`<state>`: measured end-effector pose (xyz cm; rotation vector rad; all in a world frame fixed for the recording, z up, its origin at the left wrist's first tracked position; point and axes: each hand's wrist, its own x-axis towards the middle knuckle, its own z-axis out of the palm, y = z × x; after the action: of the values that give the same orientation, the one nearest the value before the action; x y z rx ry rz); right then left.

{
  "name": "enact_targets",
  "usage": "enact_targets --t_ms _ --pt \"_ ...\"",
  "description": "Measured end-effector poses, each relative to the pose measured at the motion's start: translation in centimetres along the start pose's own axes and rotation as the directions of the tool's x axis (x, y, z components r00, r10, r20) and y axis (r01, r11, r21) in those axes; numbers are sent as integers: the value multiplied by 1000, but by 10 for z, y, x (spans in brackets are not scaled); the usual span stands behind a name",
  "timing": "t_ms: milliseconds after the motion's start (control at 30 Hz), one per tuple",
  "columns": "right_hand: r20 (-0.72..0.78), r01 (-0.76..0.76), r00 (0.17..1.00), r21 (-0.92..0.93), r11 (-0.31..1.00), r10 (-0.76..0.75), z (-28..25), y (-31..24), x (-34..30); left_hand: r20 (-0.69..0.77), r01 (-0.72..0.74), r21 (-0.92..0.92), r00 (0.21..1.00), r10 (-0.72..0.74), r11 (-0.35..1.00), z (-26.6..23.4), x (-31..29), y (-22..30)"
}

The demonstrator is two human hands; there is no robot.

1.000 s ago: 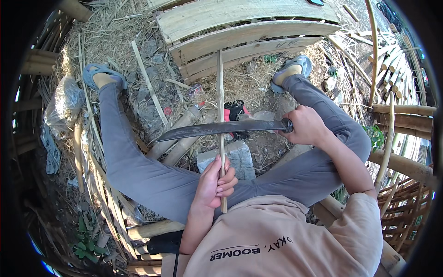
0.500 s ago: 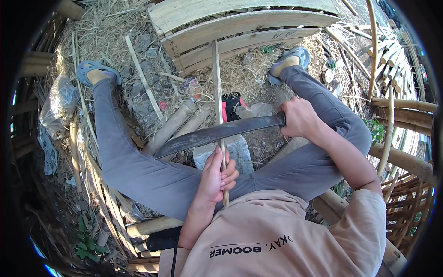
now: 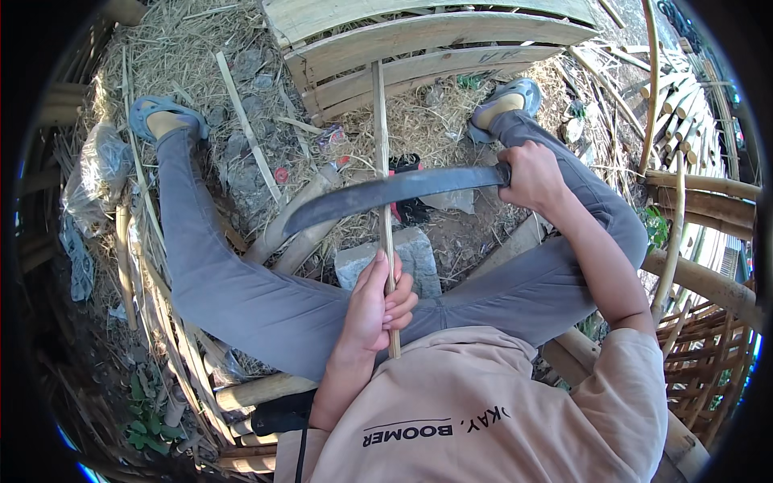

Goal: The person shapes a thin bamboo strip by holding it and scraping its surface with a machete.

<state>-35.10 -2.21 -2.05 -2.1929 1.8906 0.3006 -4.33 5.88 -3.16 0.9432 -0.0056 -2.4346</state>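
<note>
Between my legs, a narrow bamboo strip [image 3: 381, 129] runs from near my waist out to the slatted wooden crate. My left hand [image 3: 379, 302] is closed round its near end, thumb lying along it. My right hand [image 3: 535, 179], to the right, grips the handle of a machete [image 3: 394, 189]. The long, dark, curved blade points left and crosses over the strip, farther out than my left hand; whether its edge bites into the strip I cannot tell. A pale stone block [image 3: 411, 251] lies just beyond my left hand, below the strip.
The wooden crate [image 3: 435, 39] stands ahead on straw-strewn ground. Two bamboo poles [image 3: 296, 213] lie by my left knee, and a loose strip [image 3: 245, 125] farther left. Stacked bamboo [image 3: 684, 113] is at far right. A plastic bag [image 3: 101, 169] sits at left, a woven basket [image 3: 704, 362] at right.
The machete and my right hand have moved away from me along the strip, farther from my left hand. My left hand keeps its hold in about the same place.
</note>
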Motion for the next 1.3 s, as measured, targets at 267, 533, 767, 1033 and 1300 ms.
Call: enact_targets --t_ms 267,533,767,1033,1300 --pt "-115 6 993 121 993 8 1 16 -11 10 -18 -29 1000 18 999 -8 4 -7" --pt "23 117 993 94 989 -120 7 -17 -10 7 -37 1 999 37 999 -7 6 -4" --pt "31 100 994 58 993 -102 8 -21 -13 36 -32 -27 999 33 999 -6 7 -3" --pt "-151 -75 985 26 997 78 25 17 12 -13 -39 46 999 39 998 -11 -2 -14" --pt "-92 59 994 72 996 -52 13 10 -11 4 -55 -9 998 55 998 -12 8 -10"
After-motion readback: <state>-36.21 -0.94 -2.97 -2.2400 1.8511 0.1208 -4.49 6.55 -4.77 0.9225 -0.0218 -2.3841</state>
